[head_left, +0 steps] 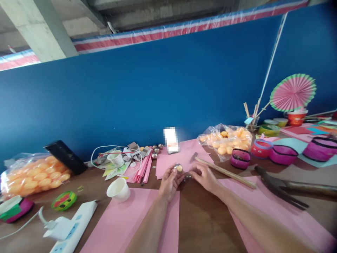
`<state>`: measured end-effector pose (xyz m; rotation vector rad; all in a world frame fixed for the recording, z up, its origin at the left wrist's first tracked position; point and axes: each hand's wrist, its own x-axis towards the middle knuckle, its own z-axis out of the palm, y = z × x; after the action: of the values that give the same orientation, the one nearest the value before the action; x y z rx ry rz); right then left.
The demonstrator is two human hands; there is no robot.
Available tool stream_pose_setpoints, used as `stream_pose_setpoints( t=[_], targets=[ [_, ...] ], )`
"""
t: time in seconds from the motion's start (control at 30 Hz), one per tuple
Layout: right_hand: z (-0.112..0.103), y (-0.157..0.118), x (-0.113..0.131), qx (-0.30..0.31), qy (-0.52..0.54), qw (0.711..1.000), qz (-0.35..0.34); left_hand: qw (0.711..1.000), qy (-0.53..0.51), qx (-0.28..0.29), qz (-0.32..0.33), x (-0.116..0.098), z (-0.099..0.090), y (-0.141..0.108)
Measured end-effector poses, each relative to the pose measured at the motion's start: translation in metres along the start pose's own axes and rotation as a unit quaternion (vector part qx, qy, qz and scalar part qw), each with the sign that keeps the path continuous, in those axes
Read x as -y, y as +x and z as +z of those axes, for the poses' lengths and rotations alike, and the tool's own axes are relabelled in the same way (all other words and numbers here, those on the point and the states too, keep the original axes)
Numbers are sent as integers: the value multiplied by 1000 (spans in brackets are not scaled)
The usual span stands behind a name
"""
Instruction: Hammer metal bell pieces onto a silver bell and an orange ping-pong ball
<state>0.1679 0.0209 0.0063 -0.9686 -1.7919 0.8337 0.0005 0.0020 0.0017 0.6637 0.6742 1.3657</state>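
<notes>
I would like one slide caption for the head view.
Left hand holding a small round object, right hand close by, near a wooden-handled hammer.

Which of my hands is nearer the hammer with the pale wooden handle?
Right. Your right hand is beside the hammer, near its head; your left hand is farther, to the hammer's left.

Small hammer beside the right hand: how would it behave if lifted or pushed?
The hammer is probably head-heavy, as its head looks metal. Its straight wooden handle should stay stiff. The crosswise head would likely keep it from rolling.
</notes>
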Motion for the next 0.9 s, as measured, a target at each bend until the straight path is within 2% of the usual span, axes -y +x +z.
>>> stream_pose_setpoints(
  t=[0.43,0.7,0.9],
  targets=[
    [2,1,1,-7,33,999,2,1000,11,1,-8,-1,3,-1],
    [0,-1,7,28,73,996,47,996,77,31,8,3,3,-2],
    [1,1,2,16,111,991,73,993,117,7,18,5,2,-2]
  ],
)
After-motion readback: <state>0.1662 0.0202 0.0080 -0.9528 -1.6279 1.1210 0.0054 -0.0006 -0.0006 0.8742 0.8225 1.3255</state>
